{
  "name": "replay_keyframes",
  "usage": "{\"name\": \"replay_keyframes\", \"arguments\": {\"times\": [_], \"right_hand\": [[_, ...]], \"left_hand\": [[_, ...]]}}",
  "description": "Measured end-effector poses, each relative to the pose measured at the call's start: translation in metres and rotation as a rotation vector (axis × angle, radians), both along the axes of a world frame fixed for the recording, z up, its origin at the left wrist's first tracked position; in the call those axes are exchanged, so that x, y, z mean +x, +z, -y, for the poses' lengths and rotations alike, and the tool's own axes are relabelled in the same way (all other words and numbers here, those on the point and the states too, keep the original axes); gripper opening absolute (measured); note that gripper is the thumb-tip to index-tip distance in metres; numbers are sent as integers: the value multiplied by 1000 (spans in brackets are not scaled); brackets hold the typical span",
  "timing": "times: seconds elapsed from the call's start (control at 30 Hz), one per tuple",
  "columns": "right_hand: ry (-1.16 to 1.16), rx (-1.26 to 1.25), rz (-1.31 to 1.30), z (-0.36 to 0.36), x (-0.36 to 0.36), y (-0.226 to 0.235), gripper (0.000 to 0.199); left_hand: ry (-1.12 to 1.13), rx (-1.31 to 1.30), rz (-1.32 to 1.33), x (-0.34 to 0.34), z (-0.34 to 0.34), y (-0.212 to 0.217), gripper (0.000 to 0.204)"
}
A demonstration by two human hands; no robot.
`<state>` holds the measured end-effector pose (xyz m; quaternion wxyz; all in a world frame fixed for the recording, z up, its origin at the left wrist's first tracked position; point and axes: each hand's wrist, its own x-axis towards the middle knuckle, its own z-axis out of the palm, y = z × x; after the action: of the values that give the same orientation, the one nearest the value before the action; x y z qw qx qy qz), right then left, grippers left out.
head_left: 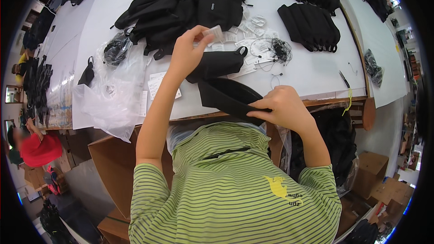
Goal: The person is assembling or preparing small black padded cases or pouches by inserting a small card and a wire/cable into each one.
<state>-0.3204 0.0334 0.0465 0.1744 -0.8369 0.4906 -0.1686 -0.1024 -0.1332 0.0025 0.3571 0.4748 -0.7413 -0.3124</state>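
Note:
My left hand (189,50) is raised over the table, its thumb and fingers closed on a small whitish packet (216,32). At the table's front edge my right hand (285,108) pinches the rim of a black fabric pouch (214,96), whose mouth gapes toward the right. Another black pouch with a loop (219,64) lies just behind it. White printed tags (246,29) are scattered beyond my left hand. A tangle of thin black cords (281,50) sits on tags to the right.
Black bags (162,13) are piled at the back, with a stack of black pouches (309,27) at back right. A clear plastic bag (106,97) spreads over the left front. Small snips (344,79) lie near the right edge. A person in red (40,147) is at far left.

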Motion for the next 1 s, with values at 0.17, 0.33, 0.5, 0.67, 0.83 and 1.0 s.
{"name": "replay_keyframes", "arguments": {"times": [0.17,0.33,0.5,0.67,0.83,1.0], "right_hand": [[-33,-146,-43,15,5,7,18],[-94,-227,-34,19,14,2,19],[-141,-360,179,20,37,-4,19],[-238,-404,278,21,56,-19,18],[-620,-96,950,8,69,-45,21],[-579,397,1313,11,60,-73,29]], "left_hand": [[-553,-240,327,22,-57,34,26],[-131,-200,81,32,-74,6,54],[-38,744,-1227,11,-118,-41,62],[223,744,-1244,2,-118,-14,47],[355,758,-1407,-2,-117,-7,38],[288,743,-1289,1,-120,-1,39]]}}
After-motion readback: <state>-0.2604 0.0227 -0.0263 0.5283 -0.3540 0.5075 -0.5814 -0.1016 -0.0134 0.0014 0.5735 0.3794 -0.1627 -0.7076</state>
